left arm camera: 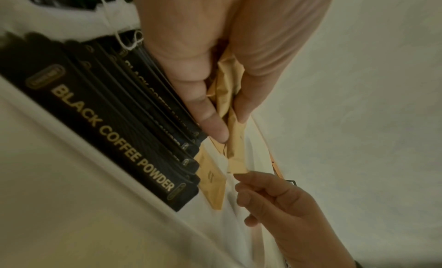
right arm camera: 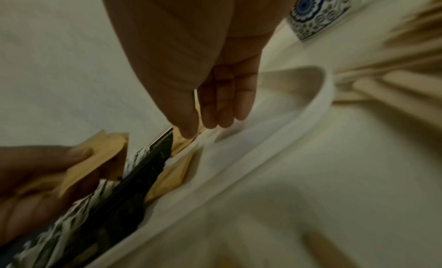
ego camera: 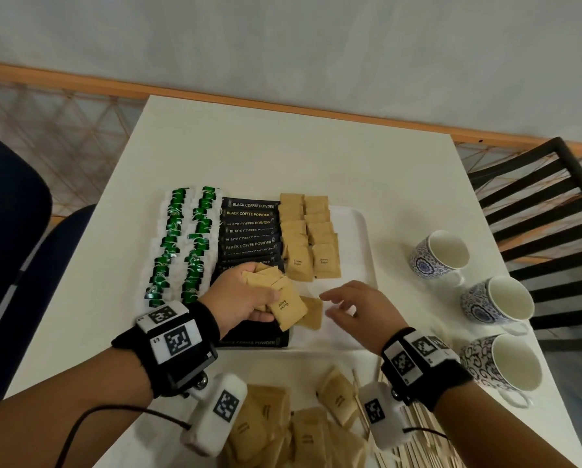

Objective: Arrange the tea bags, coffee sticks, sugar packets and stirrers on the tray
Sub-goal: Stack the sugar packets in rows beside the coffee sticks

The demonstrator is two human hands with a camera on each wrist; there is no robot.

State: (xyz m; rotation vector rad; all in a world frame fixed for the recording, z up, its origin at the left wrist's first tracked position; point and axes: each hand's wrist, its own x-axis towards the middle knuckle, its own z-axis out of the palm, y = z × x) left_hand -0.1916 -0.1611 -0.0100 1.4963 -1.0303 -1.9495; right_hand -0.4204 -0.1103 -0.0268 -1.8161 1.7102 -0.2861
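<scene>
Tray (ego camera: 363,231), sugar packets (ego camera: 284,304) in left hand (ego camera: 239,292)

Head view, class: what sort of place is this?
Probably an office or hospitality tea-and-coffee corner: a white table with a tray of coffee sticks, three patterned cups, and chairs alongside.

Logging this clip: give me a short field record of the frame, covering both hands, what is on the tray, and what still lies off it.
left hand: grips a bunch of sugar packets over the tray
right hand: open, holds nothing, over the tray
on tray: tea bags, coffee sticks, two rows of sugar packets
off tray: loose packets, stirrers at near table edge
beside tray: three cups
</scene>
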